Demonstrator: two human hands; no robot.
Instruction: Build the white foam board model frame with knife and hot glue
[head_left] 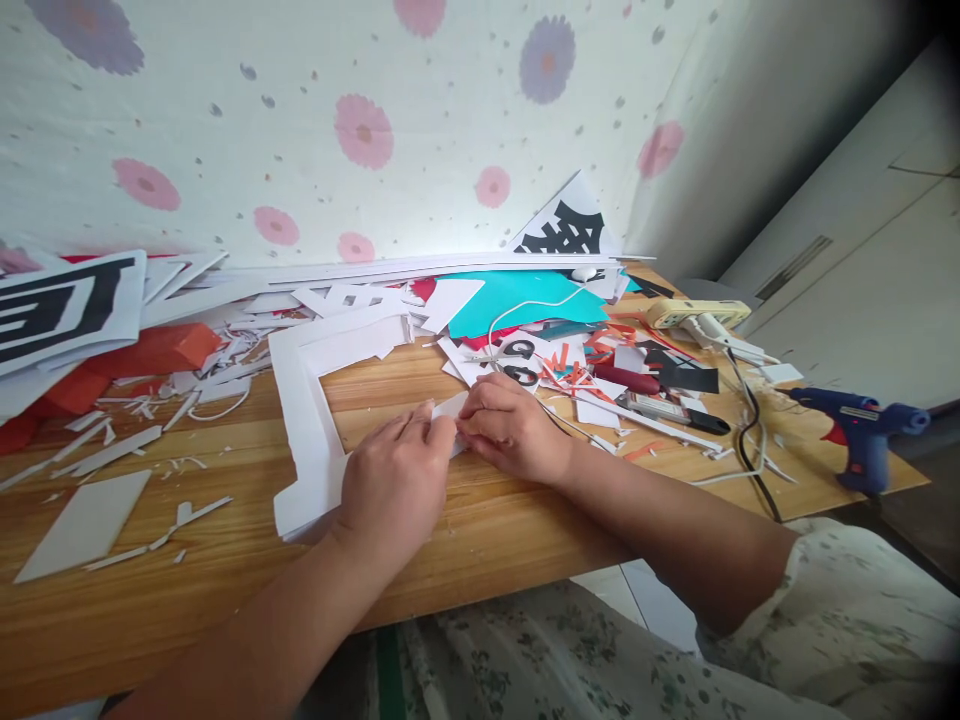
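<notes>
A white angular shape of board or thick paper (296, 415), open on its right side and with raised edges, lies on the wooden table. Over its lower arm is my left hand (394, 475), fingers closed and pinching a small white piece (452, 408). My right hand (506, 428) meets it from the right, its fingertips pressed together on that same white piece. Most of what the fingers grip is hidden behind them. Just beyond my right hand, scissors with black handles (519, 349) lie on white scraps.
A blue glue gun (862, 425) stands at the right edge near a power strip (697, 315) and cables. A utility knife (667, 410), orange scraps and a teal sheet (517, 300) lie behind. Red blocks (157, 350), a printed sheet (71, 310) and white offcuts fill the left.
</notes>
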